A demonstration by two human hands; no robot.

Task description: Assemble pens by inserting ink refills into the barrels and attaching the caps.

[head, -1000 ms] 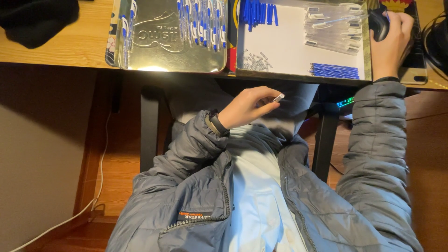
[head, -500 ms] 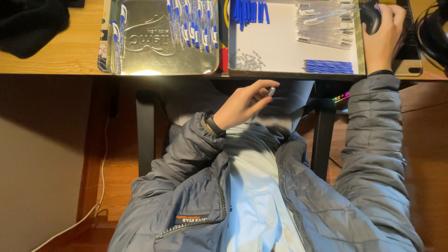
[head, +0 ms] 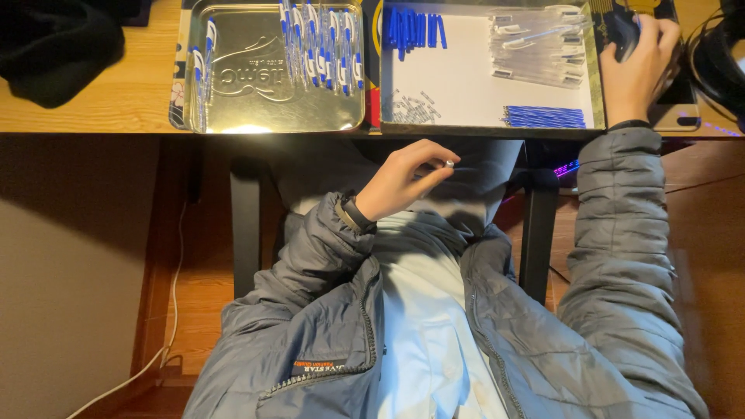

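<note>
1. I see my left hand [head: 400, 180] low in front of my chest, under the table edge [head: 116, 128]. Its thumb and first fingers are pinched together on a tiny silver tip [head: 448, 164] with a thin clear pen tube poking out toward 3 o'clock. The tube is hard to see.
2. My right hand [head: 638, 66] is up at 1 o'clock, lying flat over a dark mouse [head: 621, 31]. Its fingers are curled on it. I cannot tell if it is pressing.
3. I think the job in hand is putting a pen together, so I should keep the pinch soft and steady so the small tip does not drop in my lap.
4. The other parts sit in the white tray [head: 466, 85] at 12 o'clock: blue caps [head: 415, 27], clear tubes [head: 535, 46], blue refills [head: 543, 116] and small springs [head: 411, 109].
5. Finished pens [head: 322, 43] lie in the gold tin [head: 256, 101] at 11 o'clock.
6. I would lift the piece up over the table first, where I can see it well.
</note>
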